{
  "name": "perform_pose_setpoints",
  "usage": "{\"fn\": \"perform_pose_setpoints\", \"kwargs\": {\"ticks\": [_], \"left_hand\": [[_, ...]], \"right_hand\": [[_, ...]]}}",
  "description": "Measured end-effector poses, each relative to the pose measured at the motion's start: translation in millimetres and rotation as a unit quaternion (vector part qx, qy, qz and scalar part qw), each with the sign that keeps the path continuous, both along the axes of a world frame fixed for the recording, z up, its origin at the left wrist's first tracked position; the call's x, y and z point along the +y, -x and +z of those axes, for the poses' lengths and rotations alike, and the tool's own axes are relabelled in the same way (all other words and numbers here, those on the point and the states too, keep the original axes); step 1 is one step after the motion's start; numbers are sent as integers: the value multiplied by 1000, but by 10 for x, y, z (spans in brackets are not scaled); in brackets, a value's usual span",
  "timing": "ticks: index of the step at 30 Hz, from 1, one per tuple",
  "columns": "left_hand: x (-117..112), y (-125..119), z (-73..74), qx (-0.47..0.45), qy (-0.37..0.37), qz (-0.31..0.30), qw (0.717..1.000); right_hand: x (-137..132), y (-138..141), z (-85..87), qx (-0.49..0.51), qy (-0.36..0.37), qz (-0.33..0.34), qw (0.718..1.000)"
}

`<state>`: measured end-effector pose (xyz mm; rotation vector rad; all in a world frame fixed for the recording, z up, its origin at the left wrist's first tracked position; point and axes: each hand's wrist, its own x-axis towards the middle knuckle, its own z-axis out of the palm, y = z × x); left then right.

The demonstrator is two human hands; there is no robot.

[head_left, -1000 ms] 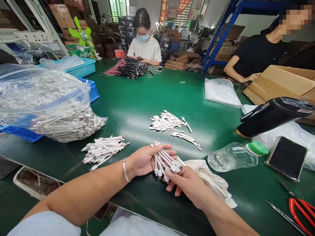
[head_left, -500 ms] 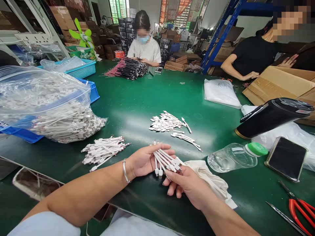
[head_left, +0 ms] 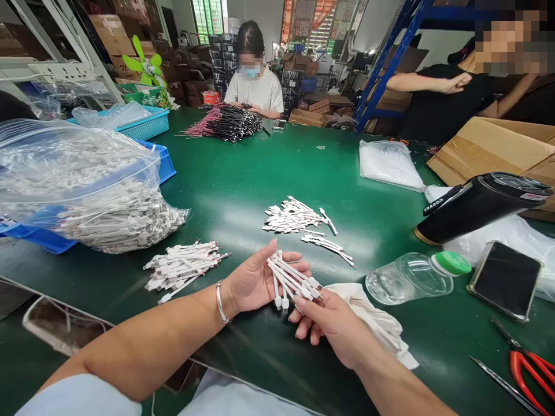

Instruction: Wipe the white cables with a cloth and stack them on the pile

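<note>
My left hand (head_left: 255,280) lies palm up just above the green table (head_left: 234,179), holding a small bundle of short white cables (head_left: 289,278) across its fingers. My right hand (head_left: 329,323) touches the near ends of that bundle, thumb and forefinger pinched on the cable tips. A white cloth (head_left: 373,320) lies under and beside my right hand. One pile of the same white cables (head_left: 182,268) sits to the left of my left hand, and another pile (head_left: 297,216) lies further out on the table.
A big clear bag of cables (head_left: 82,190) rests on blue trays at left. At right lie a plastic bottle (head_left: 411,277), a phone (head_left: 505,278), a black cup (head_left: 481,205), red scissors (head_left: 531,370) and cardboard boxes. Two other people sit at the far side.
My left thumb has lifted off the bundle and the hand has opened a little. The person at the far right has raised an arm off the table.
</note>
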<state>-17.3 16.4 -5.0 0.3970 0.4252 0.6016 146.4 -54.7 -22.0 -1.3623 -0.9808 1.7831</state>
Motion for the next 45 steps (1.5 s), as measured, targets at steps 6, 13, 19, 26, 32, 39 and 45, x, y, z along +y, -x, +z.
{"fn": "perform_pose_setpoints", "kwargs": {"ticks": [6,13,19,26,32,39,45], "left_hand": [[-25,-27,-58,45,-20,10,999],[-16,-36,-50,77,-23,13,997],[-145,-11,9,76,-176,-86,978],[-230,60,163,128,-310,-167,927],[-267,40,191,220,-386,-118,888],[-136,-56,-47,131,-166,-75,974],[-66,-44,-33,53,-110,-113,986]], "right_hand": [[-6,3,8,-13,-5,7,1000],[55,-227,236,-205,-68,-47,975],[-16,-161,147,-48,1,123,991],[-69,-244,10,189,37,294,936],[-55,-75,4,75,51,176,980],[-61,61,19,-14,69,91,993],[-7,-8,55,88,79,58,991]]}}
